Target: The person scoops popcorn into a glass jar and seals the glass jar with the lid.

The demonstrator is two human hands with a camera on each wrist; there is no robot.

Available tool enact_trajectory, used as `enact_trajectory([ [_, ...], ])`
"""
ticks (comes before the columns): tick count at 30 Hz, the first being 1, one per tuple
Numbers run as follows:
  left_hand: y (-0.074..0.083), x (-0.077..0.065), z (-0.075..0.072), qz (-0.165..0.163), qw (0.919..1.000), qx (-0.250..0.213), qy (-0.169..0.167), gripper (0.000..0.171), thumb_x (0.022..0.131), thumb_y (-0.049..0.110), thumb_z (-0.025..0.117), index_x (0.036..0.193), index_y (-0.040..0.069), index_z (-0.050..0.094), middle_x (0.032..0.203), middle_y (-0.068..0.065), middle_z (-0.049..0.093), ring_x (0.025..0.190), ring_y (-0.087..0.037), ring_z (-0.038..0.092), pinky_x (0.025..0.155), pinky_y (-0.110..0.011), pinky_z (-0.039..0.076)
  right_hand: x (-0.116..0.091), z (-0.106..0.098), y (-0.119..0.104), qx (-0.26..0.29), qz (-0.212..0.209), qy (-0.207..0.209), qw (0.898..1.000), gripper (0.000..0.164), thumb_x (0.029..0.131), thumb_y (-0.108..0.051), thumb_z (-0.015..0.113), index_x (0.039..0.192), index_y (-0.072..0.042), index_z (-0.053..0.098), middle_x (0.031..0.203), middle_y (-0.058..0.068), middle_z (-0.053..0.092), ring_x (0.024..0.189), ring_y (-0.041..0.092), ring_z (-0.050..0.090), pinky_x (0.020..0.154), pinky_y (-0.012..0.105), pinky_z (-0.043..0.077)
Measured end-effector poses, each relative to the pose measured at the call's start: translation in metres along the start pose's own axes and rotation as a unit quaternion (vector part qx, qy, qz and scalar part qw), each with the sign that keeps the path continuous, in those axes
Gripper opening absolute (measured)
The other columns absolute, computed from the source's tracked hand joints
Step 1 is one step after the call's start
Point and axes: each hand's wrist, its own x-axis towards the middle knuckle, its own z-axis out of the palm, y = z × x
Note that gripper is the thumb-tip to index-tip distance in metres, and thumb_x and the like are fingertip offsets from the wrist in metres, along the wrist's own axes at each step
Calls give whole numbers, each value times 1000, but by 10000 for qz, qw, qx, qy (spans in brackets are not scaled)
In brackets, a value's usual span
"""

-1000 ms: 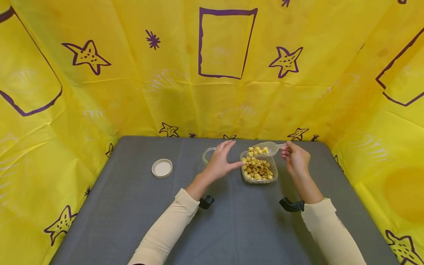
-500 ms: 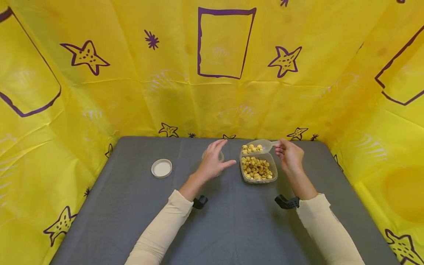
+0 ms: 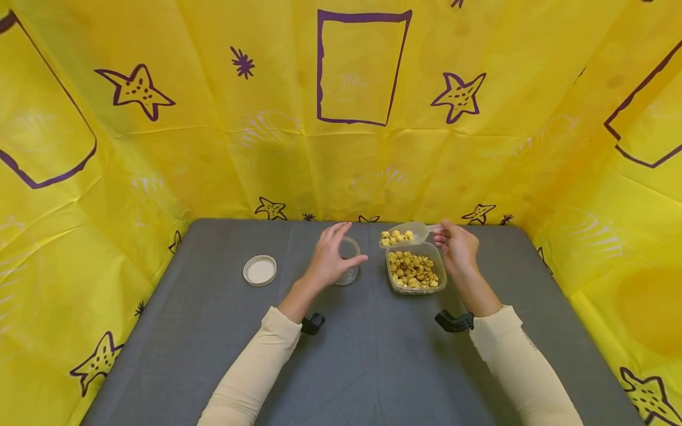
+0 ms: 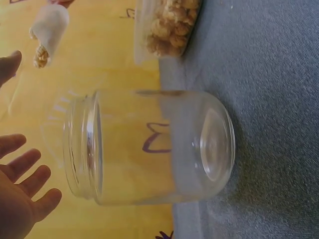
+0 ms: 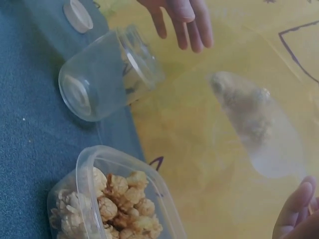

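A clear jar point(image 4: 149, 179) stands upright on the table, without a lid and with nothing inside it. My left hand point(image 3: 326, 260) hovers beside and above the jar's mouth, thumb and fingers spread apart, holding nothing. To the right, my right hand point(image 3: 459, 245) pinches the handle of a translucent scoop point(image 3: 419, 232). Several pieces of caramel popcorn point(image 3: 396, 238) lie in the scoop, which is above the far left rim of a clear plastic tub point(image 5: 164, 204). More popcorn point(image 3: 412, 272) fills much of the tub.
A round white-lined lid point(image 3: 260, 270) lies on the grey table point(image 3: 341, 367) to the left of the jar. Yellow cloth point(image 3: 288, 160) with purple drawings hangs around the back and sides of the table.
My right hand has carried the loaded scoop leftward, from over the tub toward the jar. My left hand has shifted left, so more of the jar shows.
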Motion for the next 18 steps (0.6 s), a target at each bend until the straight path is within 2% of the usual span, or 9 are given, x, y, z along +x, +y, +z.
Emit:
enact_trajectory([
  [4,-6,-1,-1,-141,9999,-71,34,87,78,39,81,148,10,41,151,-12,40,139,-35,35,112,-58,31,0,4,2,50,60,-2,10000,27,96,-11,60,72,-4,67,56,3,63,45,12,55,48,19,48],
  [10,-13,-4,-3,-459,9989,-40,-102,89,77,42,82,150,14,39,153,-10,37,141,-33,32,113,-57,30,0,9,5,-26,103,-62,9999,25,96,-10,60,74,-5,68,57,3,64,46,12,55,48,19,49],
  [18,-22,-8,-6,-544,9984,-115,36,93,75,41,83,150,11,38,153,-13,37,140,-35,33,111,-60,31,-1,16,11,-95,35,-181,9998,21,97,-10,59,78,-4,67,59,2,64,49,11,56,50,19,49],
])
